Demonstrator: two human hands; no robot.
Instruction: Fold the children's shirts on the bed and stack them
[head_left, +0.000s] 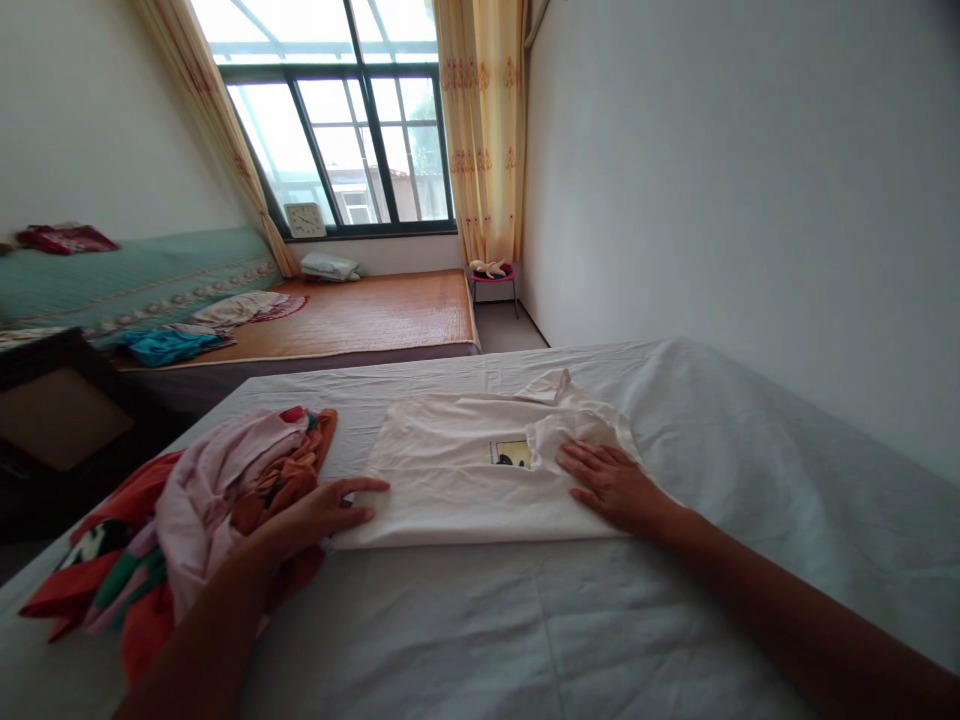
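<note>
A cream T-shirt [450, 480] lies partly folded on the bed's grey sheet [675, 600], a small yellow print showing at its middle. My right hand [611, 485] lies flat and open on the shirt's right side, fingers pointing left. My left hand [322, 510] rests at the shirt's left edge, fingers stretched out and touching the fabric, holding nothing I can see. The left hand sits between the shirt and a pile of clothes [187, 510].
The pile of pink, orange and green clothes fills the bed's left side. Beyond are a second bed with a bamboo mat [360, 315] and loose clothes, a window [345, 130], a clock [305, 219], a small pink stool [493, 275] and a white wall [750, 200] on the right.
</note>
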